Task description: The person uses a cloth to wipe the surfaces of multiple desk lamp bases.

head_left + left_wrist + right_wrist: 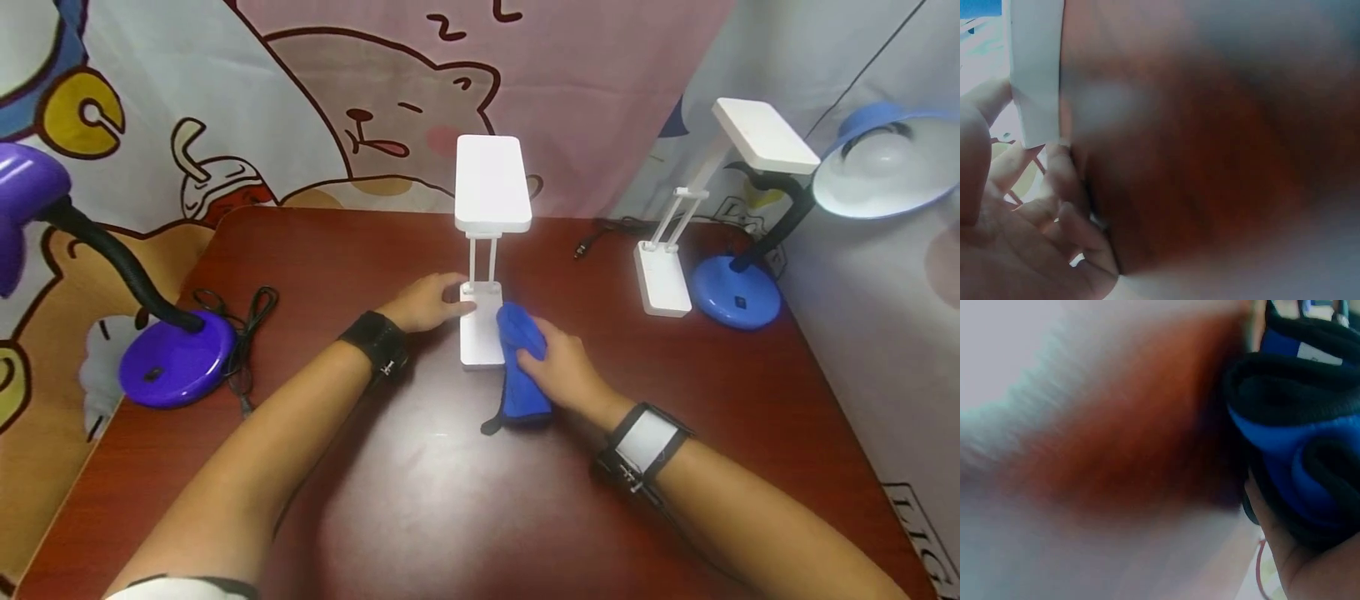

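Work looks underway, prob. unfinished: white folding desk lamp [480, 340] stands unfolded mid-table, L hand [427, 302] pinching its base at the left edge, R hand [566, 367] grasping folded blue cloth [525, 379] w/ black edging at the base's right side. How much of the lamp is done, can't tell; 2nd white folding lamp [663, 282], blue gooseneck lamp [727, 298] & purple gooseneck lamp [180, 358] stand well apart, neither hand on them. Surface: glossy reddish-brown table [360, 250], strong glare nr front. Room: cartoon-print fabric [585, 100] behind & both sides
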{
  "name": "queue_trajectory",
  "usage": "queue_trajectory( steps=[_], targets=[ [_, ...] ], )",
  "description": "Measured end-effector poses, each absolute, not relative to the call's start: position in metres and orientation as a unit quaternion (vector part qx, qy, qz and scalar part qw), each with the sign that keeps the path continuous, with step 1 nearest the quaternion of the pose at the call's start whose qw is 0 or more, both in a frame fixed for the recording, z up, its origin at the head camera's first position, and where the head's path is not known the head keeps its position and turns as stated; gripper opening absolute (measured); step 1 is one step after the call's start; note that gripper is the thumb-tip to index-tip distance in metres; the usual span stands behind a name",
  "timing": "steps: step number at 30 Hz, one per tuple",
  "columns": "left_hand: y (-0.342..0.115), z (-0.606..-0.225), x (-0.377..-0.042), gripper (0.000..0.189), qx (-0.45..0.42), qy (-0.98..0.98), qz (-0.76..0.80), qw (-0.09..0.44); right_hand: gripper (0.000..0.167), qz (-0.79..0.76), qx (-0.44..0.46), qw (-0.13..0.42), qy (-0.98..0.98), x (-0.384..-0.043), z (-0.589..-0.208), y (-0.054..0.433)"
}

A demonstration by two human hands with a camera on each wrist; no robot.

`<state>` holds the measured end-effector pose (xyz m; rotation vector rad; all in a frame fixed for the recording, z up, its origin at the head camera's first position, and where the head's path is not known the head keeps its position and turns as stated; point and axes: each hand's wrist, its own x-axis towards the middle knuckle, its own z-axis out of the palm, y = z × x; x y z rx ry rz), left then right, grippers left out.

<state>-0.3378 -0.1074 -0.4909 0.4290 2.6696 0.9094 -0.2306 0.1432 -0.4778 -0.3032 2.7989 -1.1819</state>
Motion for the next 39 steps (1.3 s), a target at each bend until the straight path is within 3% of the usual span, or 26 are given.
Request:
queue_trajectory(
  steps=[7,9,13,19,22,26,31,39],
  targets=[
    [-0.106,-0.483,-0.31,0.026,0.125,0.895,0.427,-0.007,0.057,-0.433,-0.086,-0.014,0.897,-0.246,-0.463,0.135],
    [-0.1,-0.476,-0.296,0.022,0.155,0.877,0.455,-0.016,0.058,-0.449,-0.094,-0.007,0.889,-0.248,-0.458,0.127],
    [-0.089,-0.465,-0.275,0.037,0.184,0.847,0.499,0.018,0.065,-0.495,-0.125,0.022,0.86,-0.25,-0.451,0.108],
    [-0.093,-0.452,-0.264,0.083,0.123,0.888,0.444,-0.001,0.08,-0.605,-0.203,0.118,0.76,-0.245,-0.449,0.091],
    [-0.103,-0.449,-0.267,0.09,0.119,0.902,0.414,0.001,0.08,-0.621,-0.237,0.149,0.732,-0.245,-0.452,0.087],
    [-0.119,-0.445,-0.277,0.078,0.108,0.912,0.395,0.007,0.07,-0.553,-0.231,0.109,0.793,-0.25,-0.457,0.092],
    [-0.141,-0.442,-0.294,0.071,0.049,0.941,0.335,-0.017,0.066,-0.315,-0.261,0.023,0.912,-0.258,-0.474,0.112],
    [-0.135,-0.465,-0.307,0.082,0.02,0.97,0.241,0.029,0.078,-0.2,-0.295,0.035,0.934,-0.26,-0.489,0.122]
  ],
)
